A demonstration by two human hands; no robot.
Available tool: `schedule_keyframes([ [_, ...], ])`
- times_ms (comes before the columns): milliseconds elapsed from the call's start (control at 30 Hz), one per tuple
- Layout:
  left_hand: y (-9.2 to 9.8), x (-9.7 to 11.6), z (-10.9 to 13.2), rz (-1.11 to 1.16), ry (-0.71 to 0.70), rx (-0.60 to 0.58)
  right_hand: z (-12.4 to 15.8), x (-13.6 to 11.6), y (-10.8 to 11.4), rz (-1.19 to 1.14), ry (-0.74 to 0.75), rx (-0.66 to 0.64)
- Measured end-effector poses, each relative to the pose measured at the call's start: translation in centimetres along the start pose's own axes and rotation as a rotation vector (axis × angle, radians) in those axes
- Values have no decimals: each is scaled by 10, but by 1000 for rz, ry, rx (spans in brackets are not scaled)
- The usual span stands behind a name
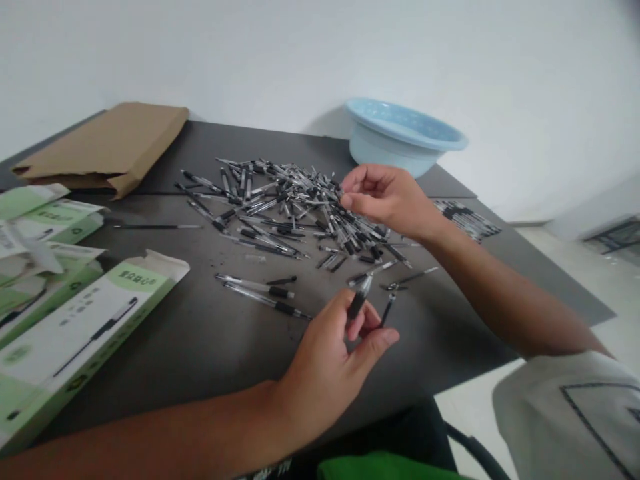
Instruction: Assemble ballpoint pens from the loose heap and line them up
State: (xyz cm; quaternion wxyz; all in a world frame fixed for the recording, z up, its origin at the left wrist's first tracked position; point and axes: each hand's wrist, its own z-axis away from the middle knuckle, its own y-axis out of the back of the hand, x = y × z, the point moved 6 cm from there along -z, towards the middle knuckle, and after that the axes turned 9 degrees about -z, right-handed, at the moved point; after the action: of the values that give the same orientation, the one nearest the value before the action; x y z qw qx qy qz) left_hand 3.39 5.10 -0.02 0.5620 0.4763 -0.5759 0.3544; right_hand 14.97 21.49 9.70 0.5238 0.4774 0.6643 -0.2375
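Observation:
My left hand (333, 350) is closed around a pen part (357, 304) with a black grip and a clear end, low over the table's near side. A thin black piece (387, 309) shows by its fingertips; I cannot tell whether it is held. Over the right side of a big heap of pens (300, 193) is my right hand (387, 200), thumb and forefinger pinched together. Whatever is between those fingertips is too small to make out. Two pens (257, 285) lie left of my left hand, beside a small black piece (283, 281).
Green-and-white pen boxes (100, 320) cover the left side of the dark table (200, 367). A brown paper package (110, 140) lies behind them. At the back right stands a light blue basin (390, 147), with a row of pens (470, 220) in front of it.

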Motion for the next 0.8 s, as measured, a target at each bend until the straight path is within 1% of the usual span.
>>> schedule_keyframes([
  [67,-1,0,0,16,-14,2,30,-1,0,-143,-69,-1],
  [133,-2,1,-1,40,-24,-9,55,-1,0,-232,-133,24],
  [200,-3,3,-1,50,-28,-31,72,0,-1,-310,-183,58],
  [267,-4,4,-1,48,-8,-54,82,0,-5,-373,-228,77],
  [367,-7,3,1,66,57,-103,90,-1,-12,-431,-266,65],
  [433,-9,3,2,72,93,-133,93,-2,-14,-430,-279,55],
  [667,-12,1,4,91,154,-187,99,-12,-10,-387,-280,64],
  [800,-14,-1,5,135,194,-205,101,-20,-12,-387,-274,85],
])
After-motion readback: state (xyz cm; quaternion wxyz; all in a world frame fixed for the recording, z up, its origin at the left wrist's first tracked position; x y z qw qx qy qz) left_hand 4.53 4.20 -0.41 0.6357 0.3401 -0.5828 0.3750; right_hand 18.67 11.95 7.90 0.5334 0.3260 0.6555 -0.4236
